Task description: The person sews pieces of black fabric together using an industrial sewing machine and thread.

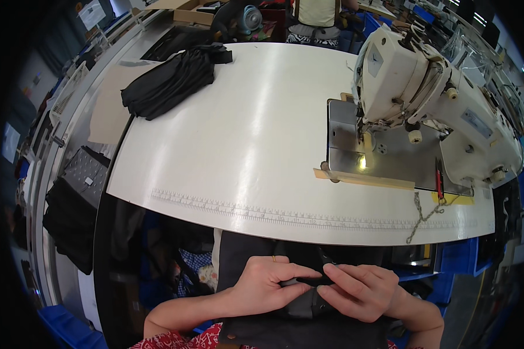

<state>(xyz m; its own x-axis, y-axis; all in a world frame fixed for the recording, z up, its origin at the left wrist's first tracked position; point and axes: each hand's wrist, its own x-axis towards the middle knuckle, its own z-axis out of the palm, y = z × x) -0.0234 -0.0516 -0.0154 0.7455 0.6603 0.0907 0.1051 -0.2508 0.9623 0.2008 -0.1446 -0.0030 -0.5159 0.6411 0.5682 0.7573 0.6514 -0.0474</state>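
Note:
Dark fabric lies across my lap, below the front edge of the white sewing table. Over it, my left hand pinches a small fold of black cloth between thumb and forefinger. Close by on the right, my right hand grips the same black cloth, thumb and fingertips pressed together. Only a short bit of it shows between the two hands; the rest merges with the dark fabric underneath. Both hands stay apart from the table and the machine.
A white sewing machine stands at the table's right, its lamp lit. Red-handled snips and a chain lie before it. A black cloth bundle rests far left. A printed ruler runs along the front edge. Someone is beyond the table.

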